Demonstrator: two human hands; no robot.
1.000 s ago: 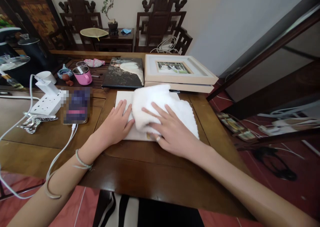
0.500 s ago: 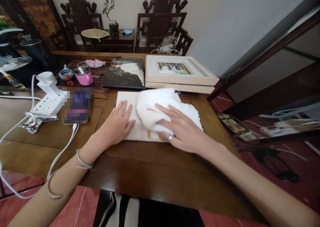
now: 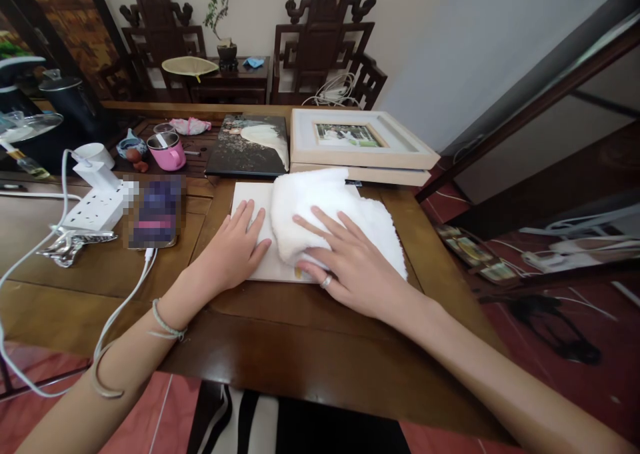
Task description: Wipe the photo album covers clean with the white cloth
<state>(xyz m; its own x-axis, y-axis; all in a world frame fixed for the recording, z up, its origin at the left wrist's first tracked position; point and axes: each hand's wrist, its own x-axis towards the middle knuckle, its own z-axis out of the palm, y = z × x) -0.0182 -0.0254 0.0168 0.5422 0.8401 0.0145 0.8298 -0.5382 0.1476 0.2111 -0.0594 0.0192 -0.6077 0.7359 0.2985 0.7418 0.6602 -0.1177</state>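
A white fluffy cloth (image 3: 325, 204) lies over a flat white picture frame (image 3: 250, 201) on the wooden table (image 3: 300, 347). My right hand (image 3: 350, 264) presses flat on the cloth, fingers spread, a ring on one finger. My left hand (image 3: 233, 251) rests flat on the frame's left part, fingers stretched out, touching the cloth's edge. Most of the frame is hidden under the cloth and hands.
Two stacked light frames (image 3: 357, 144) and a dark picture (image 3: 247, 146) lie behind. At the left sit a white power strip (image 3: 95, 207) with cables, a phone (image 3: 153, 214), a pink cup (image 3: 167, 151). Carved chairs stand at the back. The table's right edge drops to the red floor.
My right hand slid the cloth to the right over the frame, then back to the left and slightly toward me. My left hand stayed still.
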